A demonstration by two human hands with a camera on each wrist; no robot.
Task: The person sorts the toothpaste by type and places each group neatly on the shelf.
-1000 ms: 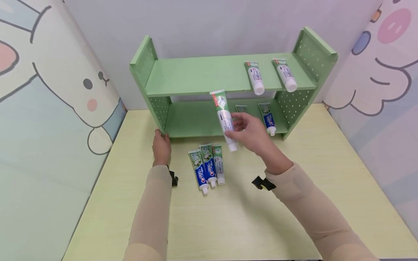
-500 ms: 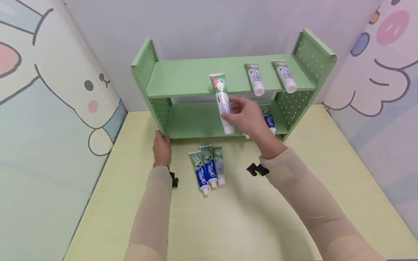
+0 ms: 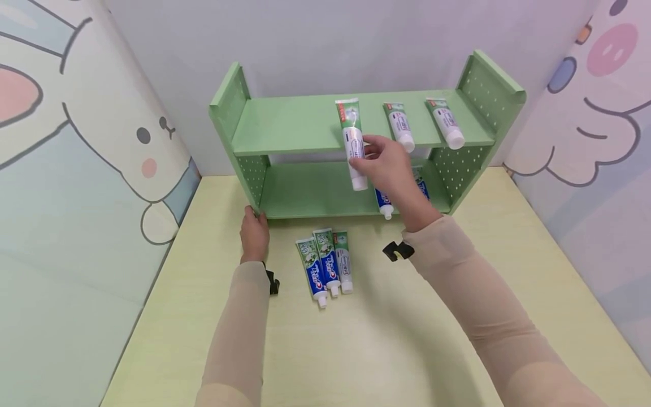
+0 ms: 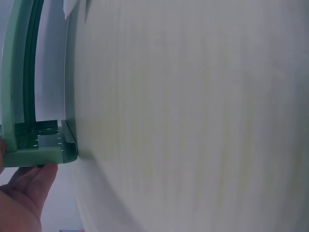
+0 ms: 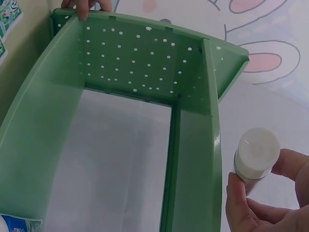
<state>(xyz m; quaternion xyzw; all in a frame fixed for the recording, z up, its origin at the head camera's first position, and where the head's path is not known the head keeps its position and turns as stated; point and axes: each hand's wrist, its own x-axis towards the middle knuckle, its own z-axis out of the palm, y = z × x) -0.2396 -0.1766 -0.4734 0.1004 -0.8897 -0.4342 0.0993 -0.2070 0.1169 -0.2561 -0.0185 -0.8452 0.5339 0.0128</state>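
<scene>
My right hand pinches a white-and-green toothpaste tube between thumb and fingers, cap end down. In the head view the tube overlaps the front edge of the upper level of a green two-level shelf. From the right wrist, its white cap faces the camera, outside the upper board. Down at the shelf's lower left corner, my left hand grips the side panel; fingers lie along its outer face in the left wrist view. Two similar white-capped tubes, one left of the other, lie on the upper level.
Blue-and-green toothpaste tubes, one partly behind my right hand and another beyond it, lie on the lower level. On the table before the shelf, two blue tubes and a white-green tube lie side by side.
My right hand has raised the toothpaste tube from in front of the lower level to the upper level's front edge. My left hand stays at the shelf's corner.
</scene>
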